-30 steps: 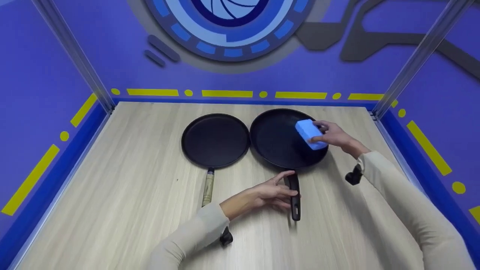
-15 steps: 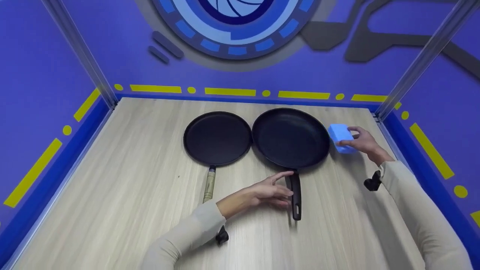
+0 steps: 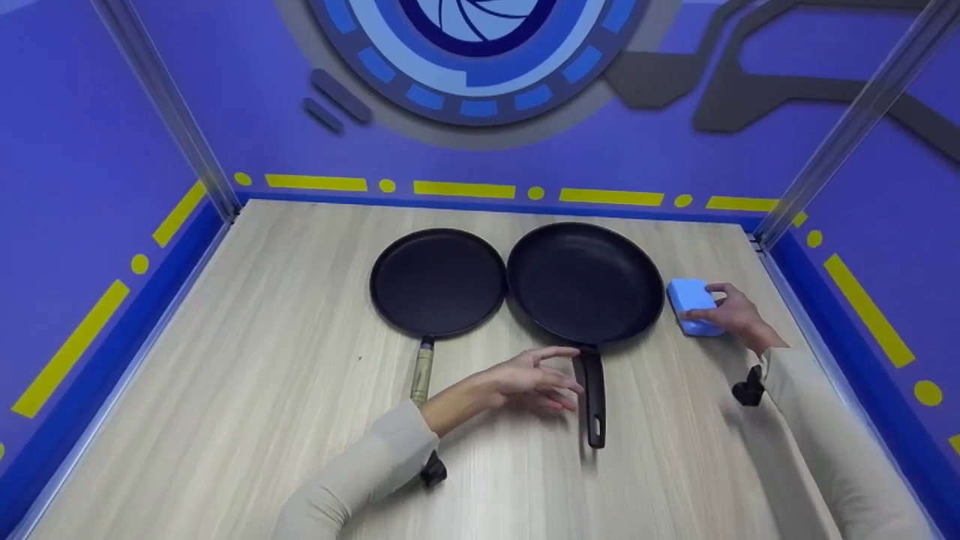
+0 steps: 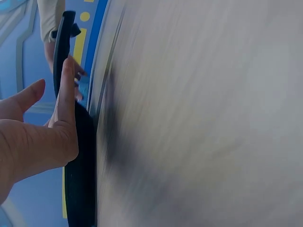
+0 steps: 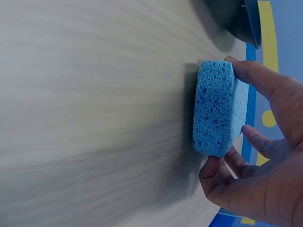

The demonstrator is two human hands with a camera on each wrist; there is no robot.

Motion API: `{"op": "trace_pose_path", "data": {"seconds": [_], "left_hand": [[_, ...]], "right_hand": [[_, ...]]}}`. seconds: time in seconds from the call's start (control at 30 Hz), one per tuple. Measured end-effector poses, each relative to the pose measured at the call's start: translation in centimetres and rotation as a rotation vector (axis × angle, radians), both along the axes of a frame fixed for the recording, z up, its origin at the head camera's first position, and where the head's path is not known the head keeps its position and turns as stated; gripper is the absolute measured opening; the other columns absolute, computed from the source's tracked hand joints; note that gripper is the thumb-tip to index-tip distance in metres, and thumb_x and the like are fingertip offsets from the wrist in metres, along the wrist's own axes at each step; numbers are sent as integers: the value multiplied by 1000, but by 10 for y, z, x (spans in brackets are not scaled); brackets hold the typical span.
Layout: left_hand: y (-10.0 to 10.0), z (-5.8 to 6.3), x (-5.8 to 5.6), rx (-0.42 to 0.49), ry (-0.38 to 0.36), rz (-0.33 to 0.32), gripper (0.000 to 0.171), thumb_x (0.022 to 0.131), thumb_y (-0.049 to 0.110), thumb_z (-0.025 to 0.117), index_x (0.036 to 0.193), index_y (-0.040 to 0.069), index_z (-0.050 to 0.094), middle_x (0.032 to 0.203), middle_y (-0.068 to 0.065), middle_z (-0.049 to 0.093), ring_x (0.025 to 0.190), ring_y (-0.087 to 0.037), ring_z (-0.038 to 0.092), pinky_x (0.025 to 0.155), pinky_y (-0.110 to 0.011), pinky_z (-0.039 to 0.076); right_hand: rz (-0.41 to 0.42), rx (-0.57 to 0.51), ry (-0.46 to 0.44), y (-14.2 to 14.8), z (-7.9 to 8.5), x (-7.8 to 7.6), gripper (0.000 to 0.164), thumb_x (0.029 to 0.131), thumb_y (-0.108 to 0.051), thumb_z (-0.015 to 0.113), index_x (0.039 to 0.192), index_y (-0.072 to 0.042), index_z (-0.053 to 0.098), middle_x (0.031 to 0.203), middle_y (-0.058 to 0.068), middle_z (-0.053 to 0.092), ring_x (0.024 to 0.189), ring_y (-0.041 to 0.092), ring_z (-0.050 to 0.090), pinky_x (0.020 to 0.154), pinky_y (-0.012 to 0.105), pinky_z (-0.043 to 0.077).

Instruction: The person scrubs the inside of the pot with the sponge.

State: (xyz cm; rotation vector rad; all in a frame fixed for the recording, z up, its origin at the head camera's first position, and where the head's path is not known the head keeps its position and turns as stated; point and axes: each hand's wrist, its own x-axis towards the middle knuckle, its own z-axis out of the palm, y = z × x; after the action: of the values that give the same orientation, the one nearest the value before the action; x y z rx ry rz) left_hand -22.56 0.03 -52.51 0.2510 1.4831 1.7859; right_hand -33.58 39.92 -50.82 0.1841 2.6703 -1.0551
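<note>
A blue sponge (image 3: 694, 306) is at the right of the deep black frying pan (image 3: 585, 281), low over the table or on it. My right hand (image 3: 739, 313) pinches it by its edges; in the right wrist view the thumb and fingers grip opposite ends of the porous sponge (image 5: 214, 109). My left hand (image 3: 529, 380) is beside the frying pan's black handle (image 3: 593, 397), fingers loosely extended and not wrapped round it. In the left wrist view the left hand (image 4: 42, 132) overlaps the handle (image 4: 64, 42), so contact is hard to tell.
A flat black pan (image 3: 439, 281) with a patterned, wood-coloured handle (image 3: 422, 371) sits left of the frying pan, their rims touching or nearly so. Blue panels with yellow dashes (image 3: 465, 189) wall the wooden table (image 3: 262, 337) at the back and sides.
My right hand has carried the sponge from over the frying pan out to its right, then down nearer the table. My left hand has drawn slightly left from the handle.
</note>
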Motion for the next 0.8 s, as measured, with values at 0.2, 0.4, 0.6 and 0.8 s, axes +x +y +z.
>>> {"op": "trace_pose_path", "data": {"seconds": [0.2, 0.4, 0.6, 0.8], "left_hand": [[-33, 8, -16, -26, 36, 42, 60, 102, 7, 61, 157, 14, 39, 133, -24, 66, 101, -23, 76, 93, -36, 64], [-80, 19, -34, -22, 94, 126, 63, 102, 10, 61, 159, 13, 35, 133, -21, 67, 99, -19, 75, 95, -35, 63], [-128, 35, -48, -10, 135, 245, 63, 103, 10, 62, 159, 13, 35, 126, -15, 72, 98, -19, 76, 91, -32, 65], [-172, 47, -56, 6, 160, 357, 61, 103, 9, 60, 159, 12, 34, 122, -15, 74, 101, -21, 76, 95, -32, 63]], "right_hand": [[-8, 11, 2, -1, -2, 4, 104, 89, -38, 80, 156, 8, 16, 147, 42, 35, 125, 44, 47, 108, 53, 46], [9, 24, 44, -4, -1, 9, 101, 89, -37, 79, 154, 10, 17, 147, 45, 33, 129, 49, 44, 110, 58, 45], [32, 54, 55, -8, 1, 8, 101, 91, -41, 76, 154, 10, 17, 150, 46, 30, 135, 52, 41, 113, 62, 42], [55, 97, 90, -15, 7, 4, 99, 93, -43, 73, 154, 13, 18, 144, 46, 38, 128, 51, 48, 108, 62, 47]]}}
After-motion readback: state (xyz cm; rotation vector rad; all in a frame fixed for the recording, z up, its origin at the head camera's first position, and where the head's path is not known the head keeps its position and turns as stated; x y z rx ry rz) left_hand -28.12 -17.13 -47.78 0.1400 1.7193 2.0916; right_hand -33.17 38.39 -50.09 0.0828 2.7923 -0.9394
